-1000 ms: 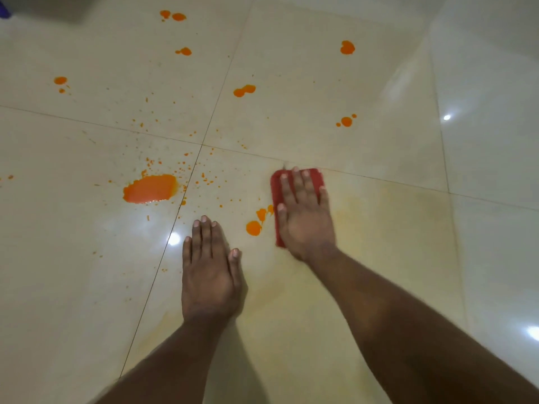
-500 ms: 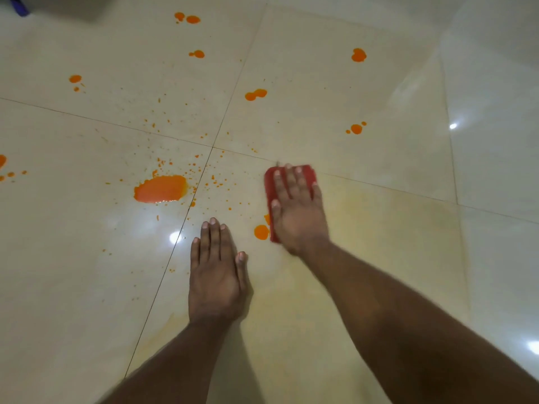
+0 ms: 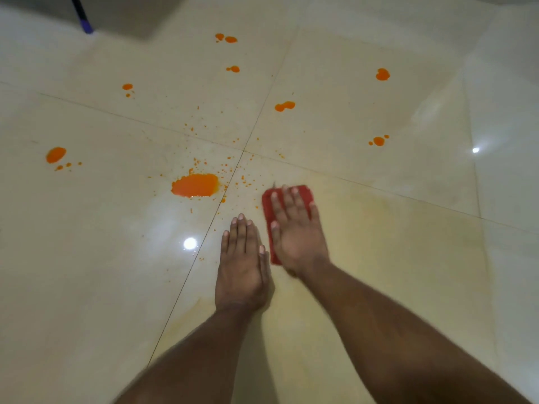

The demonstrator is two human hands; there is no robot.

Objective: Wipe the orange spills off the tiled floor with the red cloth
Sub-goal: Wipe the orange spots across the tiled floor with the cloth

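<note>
- Our right hand (image 3: 294,228) lies flat on the red cloth (image 3: 269,211), fingers spread, pressing it onto the floor. It is not pinching the cloth.
- The red cloth sits under that hand, on the near right tile, close to where four tiles meet. Its edges peek out at 9 and 12 o'clock from the hand.
- Our left hand (image 3: 242,266) lies flat on the bare tiled floor (image 3: 87,287), fingers close together, holding nothing. It is just beside the cloth, at 7 o'clock from it.
- The big orange puddle (image 3: 195,185) is at 10 o'clock from the cloth, near it but not touching.
- Tiny orange specks (image 3: 242,179) lie between the puddle and the cloth.
- Smaller orange drops (image 3: 285,106) sit far off at 12 o'clock. More drops (image 3: 379,140) sit at 1 o'clock.
- One orange blob (image 3: 56,154) lies well apart at 9 o'clock.
- The tile around the cloth looks a bit yellow and smeary.
- A dark stick with a purple tip (image 3: 84,21) is far away at 11 o'clock.
</note>
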